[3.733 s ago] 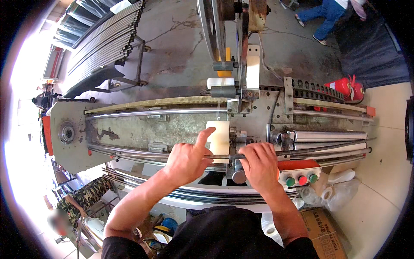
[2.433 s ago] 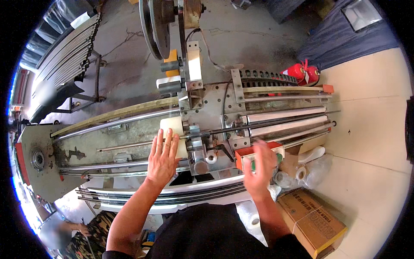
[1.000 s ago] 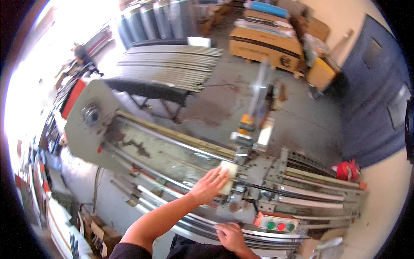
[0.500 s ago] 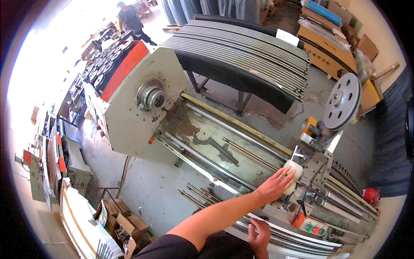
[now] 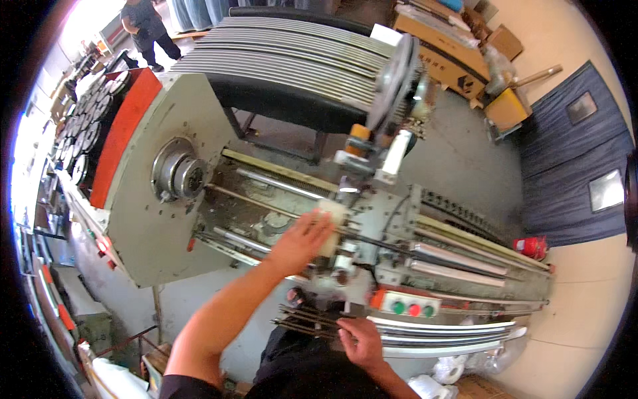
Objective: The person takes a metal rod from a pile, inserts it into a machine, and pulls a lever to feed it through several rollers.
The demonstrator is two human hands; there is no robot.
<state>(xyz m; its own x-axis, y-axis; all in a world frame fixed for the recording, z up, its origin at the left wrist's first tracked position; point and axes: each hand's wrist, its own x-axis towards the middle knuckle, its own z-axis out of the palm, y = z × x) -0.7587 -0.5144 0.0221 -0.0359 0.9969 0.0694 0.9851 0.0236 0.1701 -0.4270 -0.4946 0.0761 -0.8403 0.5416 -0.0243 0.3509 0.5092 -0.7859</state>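
My left hand [image 5: 304,241] lies with stretched fingers on a cream block [image 5: 330,223] on the machine's carriage [image 5: 382,216]. A thin rod [image 5: 256,202] runs from the block to the round metal chuck [image 5: 181,174] at the left; whether it sits inside the chuck I cannot tell. My right hand [image 5: 361,340] is low and near me, its thumb apart from half-bent fingers, with nothing visible in it. Beside its fingertips are several thin dark rods [image 5: 302,319]. A control box [image 5: 404,302] with green and red buttons is just beyond that hand.
A large grey wheel [image 5: 393,83] stands over the carriage. Behind the machine, many metal tubes [image 5: 286,56] lie on a black-covered rack. Cartons [image 5: 438,56] are stacked at the back right, near a dark blue curtain [image 5: 565,159]. Another person [image 5: 147,33] stands far left.
The carriage has slid left toward the chuck with my left hand on the block, and the rod's end has come to the chuck. My view has turned right. My right hand is nearer the thin rods.
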